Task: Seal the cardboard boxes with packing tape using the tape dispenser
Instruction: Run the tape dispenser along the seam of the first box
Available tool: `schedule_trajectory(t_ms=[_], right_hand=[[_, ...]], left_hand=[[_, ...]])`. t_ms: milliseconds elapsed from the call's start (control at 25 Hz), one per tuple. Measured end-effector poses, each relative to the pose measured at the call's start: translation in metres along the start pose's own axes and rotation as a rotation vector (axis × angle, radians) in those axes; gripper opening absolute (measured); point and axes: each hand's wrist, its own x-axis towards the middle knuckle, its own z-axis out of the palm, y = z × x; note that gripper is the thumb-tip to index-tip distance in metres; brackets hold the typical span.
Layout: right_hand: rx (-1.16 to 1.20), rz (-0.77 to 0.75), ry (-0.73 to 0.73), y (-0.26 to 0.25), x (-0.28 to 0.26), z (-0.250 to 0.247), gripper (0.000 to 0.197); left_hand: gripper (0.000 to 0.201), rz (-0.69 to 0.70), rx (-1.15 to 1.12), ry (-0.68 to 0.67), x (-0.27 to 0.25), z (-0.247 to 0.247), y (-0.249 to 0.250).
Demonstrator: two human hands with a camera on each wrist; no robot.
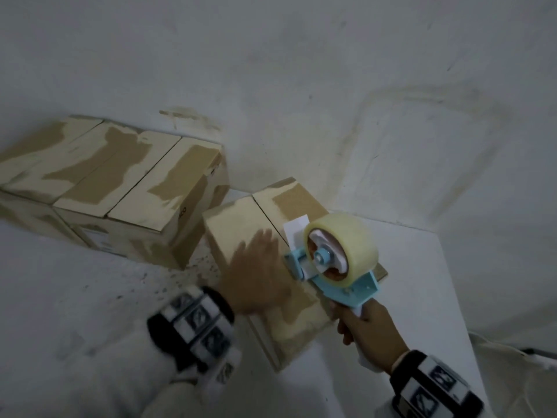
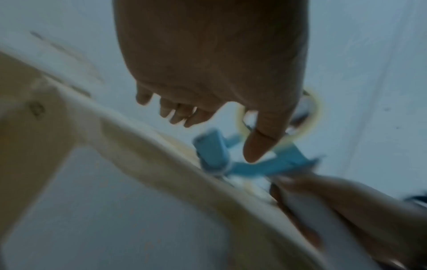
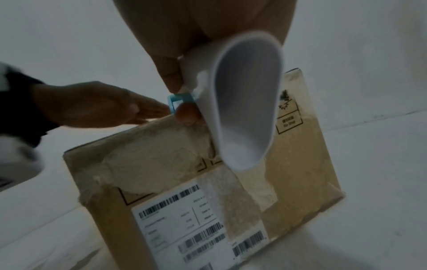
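Three boxes (image 1: 105,176) sit in a row at the far-left side of the white surface (image 1: 422,297), touching each other, backs near the wall (image 1: 301,70). Tops patchy — pale torn paper over brown cardboard. Flaps look closed; I can't tell if they're taped.

Fourth box (image 1: 265,267) stands apart from the row, nearer the person, toward the surface's right edge. Centre seam visible between its top flaps. The right wrist view shows its near side: white barcode label (image 3: 180,219), torn paper skin, a printed mark panel on the adjoining face.

Left hand (image 1: 259,270) is over the left flap of that box, fingers straight and together, holding nothing. It's motion-blurred, so I can't tell whether the palm actually touches the cardboard. In the left wrist view the fingers (image 2: 258,146) hang extended above the box edge.

Dispenser (image 1: 331,260) — blue frame, white grip, clear tape roll (image 1: 340,245) on it — sits over the right flap, just beside the left hand. A white tab (image 1: 297,229) at its front lies on the box top near the seam.

Right hand (image 1: 373,333) is wrapped tight around the dispenser's grip at the near-right corner of the box; fingers curl round it in the right wrist view.

Both wrists carry black bands with marker tags.
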Motion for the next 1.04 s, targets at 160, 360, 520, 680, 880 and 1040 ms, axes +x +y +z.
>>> schedule_trajectory(t_ms=[160,360,520,680,880,1040], right_hand=[[0.053,-0.082,0.010,-0.027,0.027,0.019,0.024],[0.018,-0.122,-0.006,-0.047,0.035,0.022,0.023],[-0.013,-0.116,-0.016,-0.037,0.015,0.007,0.023],[-0.004,-0.042,0.019,-0.007,-0.023,-0.011,0.022],[0.059,-0.039,0.016,0.003,-0.038,-0.023,0.017],[-0.037,0.002,0.012,0.003,-0.022,-0.030,0.010]], left_hand=[[0.133,-0.222,0.015,-0.203,-0.014,0.035,0.027],[0.123,-0.332,0.116,-0.059,0.004,0.050,0.018],[0.121,-0.331,0.142,-0.047,0.003,0.051,0.022],[0.120,-0.357,0.167,-0.067,0.001,0.048,0.025],[0.100,-0.120,0.252,-0.118,0.008,0.038,0.033],[0.079,0.118,0.415,-0.233,0.020,0.030,0.033]])
